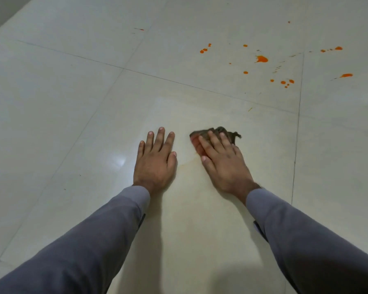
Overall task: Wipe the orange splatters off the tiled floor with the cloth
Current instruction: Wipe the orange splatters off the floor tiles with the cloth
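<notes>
Two hands flat on floor [72,102], right hand [222,161] pressing cloth [219,131]

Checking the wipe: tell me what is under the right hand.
Under the right hand lies the dark cloth, pressed flat to the tiled floor, its edges showing past the fingers. Whether orange remains beneath the cloth is hidden.

Grey sleeves [94,247], thin grout lines [106,64], a glare patch [119,161].
</notes>
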